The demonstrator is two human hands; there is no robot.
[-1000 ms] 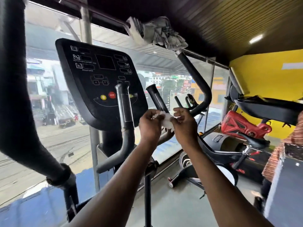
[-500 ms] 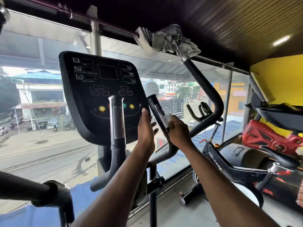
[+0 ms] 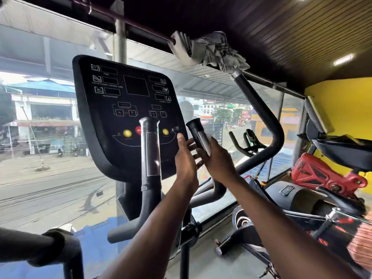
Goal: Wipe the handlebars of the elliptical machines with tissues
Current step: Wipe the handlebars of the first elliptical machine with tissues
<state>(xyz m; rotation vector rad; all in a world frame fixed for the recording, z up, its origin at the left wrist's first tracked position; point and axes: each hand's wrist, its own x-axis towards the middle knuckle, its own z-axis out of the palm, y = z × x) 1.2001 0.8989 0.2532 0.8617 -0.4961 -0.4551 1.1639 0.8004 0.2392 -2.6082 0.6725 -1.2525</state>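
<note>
Console (image 3: 128,109) black, white markings, two yellow buttons (image 3: 127,133), one red. Handlebars (image 3: 150,158) black with silver sensor strips. Rag (image 3: 213,50) grey and white. Wall (image 3: 342,109) yellow. Bike cover (image 3: 314,174) red. Ceiling (image 3: 291,27) dark brown slats.

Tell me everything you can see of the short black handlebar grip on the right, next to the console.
The short black handlebar grip is a round bar with a flared end cap at the top and a shiny metal strip along its length. It tilts up and to the left, just right of the black console panel. The right hand wraps around its lower part; the left hand is beside it, fingers straight, contact unclear. No tissue is plainly visible.
</note>
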